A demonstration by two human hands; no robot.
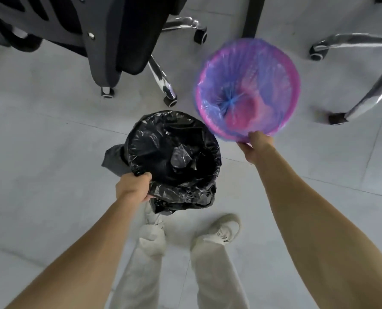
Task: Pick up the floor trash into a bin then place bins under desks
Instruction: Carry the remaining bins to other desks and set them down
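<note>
I carry two bins above a grey tiled floor. My left hand (133,186) grips the near rim of a dark bin lined with a crinkled black bag (174,157); some crumpled black plastic lies inside it. My right hand (253,144) pinches the near rim of a pink bin lined with a translucent blue-purple bag (248,90), which is blurred by motion and held farther out, to the right of the black one. Something pink shows through at its bottom.
A black office chair (109,36) with chrome legs and castors stands at the upper left. A second chair's chrome base (372,85) is at the right. A dark desk leg (252,16) rises between them. My legs and white shoes (223,230) are below.
</note>
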